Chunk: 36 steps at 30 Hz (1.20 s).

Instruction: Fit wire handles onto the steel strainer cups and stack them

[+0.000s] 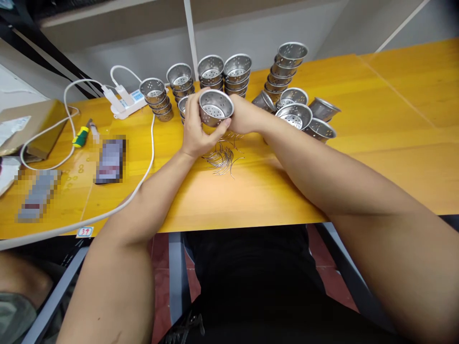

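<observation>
A perforated metal cup is held up over the table, its open mouth toward me. My left hand wraps round its left side, with the thumb along the front. Against the cup's right side is my right hand; its fingers are hidden behind the cup, so whether they grip cannot be seen. Below both hands, a loose pile of thin curved metal wires lies on the table. Just behind them stand stacks of similar perforated cups, partly covered by the hands.
More cups lie loosely to the right, beside a tall leaning stack. On the left are a power strip, a green-and-yellow screwdriver, two blurred phone-like objects and a cardboard box. A white cable crosses over my left forearm.
</observation>
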{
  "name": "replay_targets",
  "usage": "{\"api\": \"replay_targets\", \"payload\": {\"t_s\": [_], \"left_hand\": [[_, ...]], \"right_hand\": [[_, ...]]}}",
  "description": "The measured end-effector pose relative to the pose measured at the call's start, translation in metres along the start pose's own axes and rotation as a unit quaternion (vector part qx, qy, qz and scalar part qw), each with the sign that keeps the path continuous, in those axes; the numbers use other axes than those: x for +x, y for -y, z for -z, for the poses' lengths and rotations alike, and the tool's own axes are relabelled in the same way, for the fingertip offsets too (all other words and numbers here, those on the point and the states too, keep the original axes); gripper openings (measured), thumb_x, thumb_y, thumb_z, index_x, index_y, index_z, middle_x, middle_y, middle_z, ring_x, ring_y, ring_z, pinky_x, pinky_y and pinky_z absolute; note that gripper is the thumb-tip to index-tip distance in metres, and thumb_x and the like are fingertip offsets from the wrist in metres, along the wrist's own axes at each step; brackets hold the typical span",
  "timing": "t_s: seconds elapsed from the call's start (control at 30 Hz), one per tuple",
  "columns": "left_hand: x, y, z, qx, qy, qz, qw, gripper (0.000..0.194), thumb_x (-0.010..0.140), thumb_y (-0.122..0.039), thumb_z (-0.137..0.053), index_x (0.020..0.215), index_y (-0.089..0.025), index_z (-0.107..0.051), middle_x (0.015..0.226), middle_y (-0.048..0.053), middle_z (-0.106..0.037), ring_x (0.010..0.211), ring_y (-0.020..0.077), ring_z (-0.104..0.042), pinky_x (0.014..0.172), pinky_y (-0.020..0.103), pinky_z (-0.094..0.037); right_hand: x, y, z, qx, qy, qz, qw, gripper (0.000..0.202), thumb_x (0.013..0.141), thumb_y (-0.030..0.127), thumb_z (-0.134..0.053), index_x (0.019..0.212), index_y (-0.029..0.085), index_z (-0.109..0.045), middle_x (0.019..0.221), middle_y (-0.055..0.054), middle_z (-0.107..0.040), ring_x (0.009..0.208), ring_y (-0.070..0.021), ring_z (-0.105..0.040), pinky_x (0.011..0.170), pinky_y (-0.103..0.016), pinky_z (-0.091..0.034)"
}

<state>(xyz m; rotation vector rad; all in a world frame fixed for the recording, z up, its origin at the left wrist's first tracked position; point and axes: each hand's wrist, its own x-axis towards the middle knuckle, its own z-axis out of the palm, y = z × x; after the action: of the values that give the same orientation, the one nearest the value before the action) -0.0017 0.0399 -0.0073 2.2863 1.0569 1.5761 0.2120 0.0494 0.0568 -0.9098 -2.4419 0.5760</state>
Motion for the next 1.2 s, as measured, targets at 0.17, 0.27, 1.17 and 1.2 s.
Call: {"api": "replay_targets", "payload": {"t_s": [0.17,0.27,1.17,1.2], "left_hand": [[-0.009,-0.007,-0.009,-0.033,0.014,0.011,0.999,0.082,0.101,-0.099,-0.052,0.155,-0.038,-0.049,0.145,0.008,-0.07,0.15,0.0352,-0.074,0.136,0.063,-0.058],[-0.009,-0.003,-0.009,-0.039,0.012,0.021,0.999,0.082,0.102,-0.099,-0.05,0.154,-0.035,-0.051,0.143,0.009,-0.073,0.15,0.0349,-0.075,0.136,0.061,-0.057],[-0.012,0.025,-0.021,-0.079,0.032,-0.054,0.995,0.103,0.095,-0.093,-0.07,0.171,-0.032,-0.038,0.168,0.016,-0.058,0.161,0.0395,-0.062,0.143,0.058,-0.047],[-0.013,0.028,-0.022,-0.083,0.028,-0.056,0.995,0.102,0.095,-0.093,-0.07,0.171,-0.033,-0.039,0.168,0.015,-0.058,0.16,0.0394,-0.062,0.142,0.058,-0.048]], "right_hand": [[-0.034,0.022,0.029,-0.026,0.211,0.03,0.977,0.018,0.092,0.018,-0.073,0.104,0.022,-0.085,0.094,-0.005,-0.083,0.082,-0.0232,-0.073,0.077,-0.037,-0.06],[-0.057,0.03,0.025,-0.037,0.234,0.07,0.969,0.031,0.093,0.012,-0.07,0.116,0.025,-0.087,0.106,-0.005,-0.085,0.084,-0.0215,-0.074,0.077,-0.035,-0.057],[-0.103,0.02,-0.013,-0.052,-0.009,0.179,0.982,0.02,0.116,0.026,-0.061,0.113,0.019,-0.079,0.114,-0.01,-0.078,0.096,-0.0211,-0.073,0.081,-0.032,-0.05],[-0.103,0.019,-0.013,-0.055,-0.01,0.179,0.982,0.02,0.116,0.025,-0.061,0.113,0.019,-0.08,0.114,-0.01,-0.078,0.096,-0.0209,-0.073,0.08,-0.032,-0.05]]}}
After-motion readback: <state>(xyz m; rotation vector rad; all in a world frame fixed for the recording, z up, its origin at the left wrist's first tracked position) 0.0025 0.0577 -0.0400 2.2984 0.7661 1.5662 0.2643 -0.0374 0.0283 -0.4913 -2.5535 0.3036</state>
